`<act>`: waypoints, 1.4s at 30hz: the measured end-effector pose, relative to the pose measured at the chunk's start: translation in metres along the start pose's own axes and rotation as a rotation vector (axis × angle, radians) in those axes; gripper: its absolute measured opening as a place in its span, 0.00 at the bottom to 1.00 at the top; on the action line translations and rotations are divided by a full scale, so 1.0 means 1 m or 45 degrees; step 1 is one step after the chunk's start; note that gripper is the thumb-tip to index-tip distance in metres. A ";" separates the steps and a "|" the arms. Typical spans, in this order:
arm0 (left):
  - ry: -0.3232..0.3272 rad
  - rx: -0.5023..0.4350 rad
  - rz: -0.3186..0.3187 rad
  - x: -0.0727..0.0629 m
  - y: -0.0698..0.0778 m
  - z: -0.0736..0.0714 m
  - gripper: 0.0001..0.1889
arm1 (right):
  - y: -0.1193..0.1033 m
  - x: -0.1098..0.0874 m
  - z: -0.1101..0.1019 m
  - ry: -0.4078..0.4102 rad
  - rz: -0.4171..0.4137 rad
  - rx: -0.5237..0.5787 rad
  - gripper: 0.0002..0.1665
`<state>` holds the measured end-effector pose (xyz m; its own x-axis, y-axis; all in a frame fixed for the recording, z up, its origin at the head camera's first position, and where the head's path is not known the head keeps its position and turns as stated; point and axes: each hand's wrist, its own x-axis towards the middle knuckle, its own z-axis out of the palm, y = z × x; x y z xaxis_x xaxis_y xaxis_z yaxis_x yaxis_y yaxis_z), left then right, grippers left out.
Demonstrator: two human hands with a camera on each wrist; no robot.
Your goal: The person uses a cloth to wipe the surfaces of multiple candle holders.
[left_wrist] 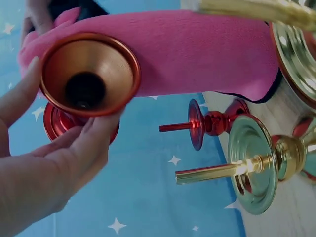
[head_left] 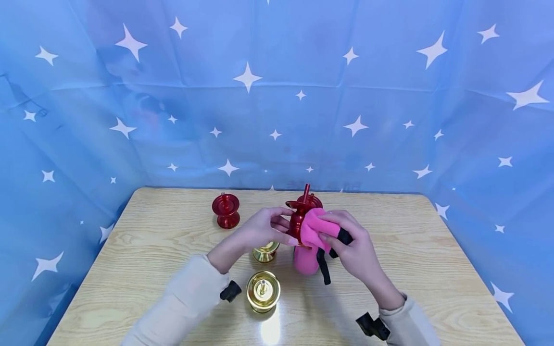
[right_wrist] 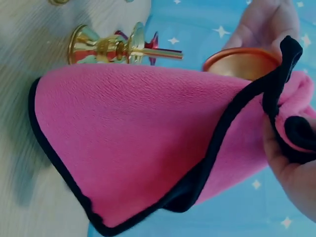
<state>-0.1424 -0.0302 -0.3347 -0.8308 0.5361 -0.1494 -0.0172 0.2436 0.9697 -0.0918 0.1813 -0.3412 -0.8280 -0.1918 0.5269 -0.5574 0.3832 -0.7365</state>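
Note:
My left hand (head_left: 266, 228) grips a red metal candlestick (head_left: 296, 224) above the table, thumb and fingers around its body. It is tilted, its hollow base (left_wrist: 111, 69) turned to the left wrist camera and its thin stem pointing up and away. My right hand (head_left: 354, 245) pinches a pink cloth (head_left: 312, 229) with black edging against the candlestick's right side. Part of the cloth hangs below, as the right wrist view shows, and hides some of the candlestick.
On the wooden table (head_left: 151, 269), a red candlestick (head_left: 226, 211) stands at the back left. Another red one (head_left: 317, 202) is partly hidden behind the held one. Two gold candlesticks stand nearer, one (head_left: 263, 291) in front, the other (head_left: 265, 253) below my left wrist. A blue star-patterned curtain (head_left: 277, 110) surrounds the table.

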 end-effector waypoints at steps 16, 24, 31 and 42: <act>-0.194 -0.311 0.046 -0.008 0.005 -0.009 0.29 | 0.016 -0.009 0.000 0.024 0.355 0.123 0.19; -0.029 0.076 -0.002 -0.004 0.004 0.001 0.33 | -0.001 -0.004 -0.003 0.016 0.062 0.059 0.18; -0.230 -0.227 0.049 -0.009 0.003 -0.008 0.29 | 0.004 -0.008 -0.003 0.039 0.130 0.127 0.19; -0.287 -0.338 0.039 -0.010 0.006 -0.007 0.30 | 0.011 -0.013 0.002 0.059 0.230 0.163 0.21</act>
<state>-0.1387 -0.0399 -0.3259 -0.6898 0.7123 -0.1296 -0.1630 0.0217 0.9864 -0.0872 0.1857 -0.3567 -0.9129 -0.0877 0.3986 -0.4062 0.2892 -0.8668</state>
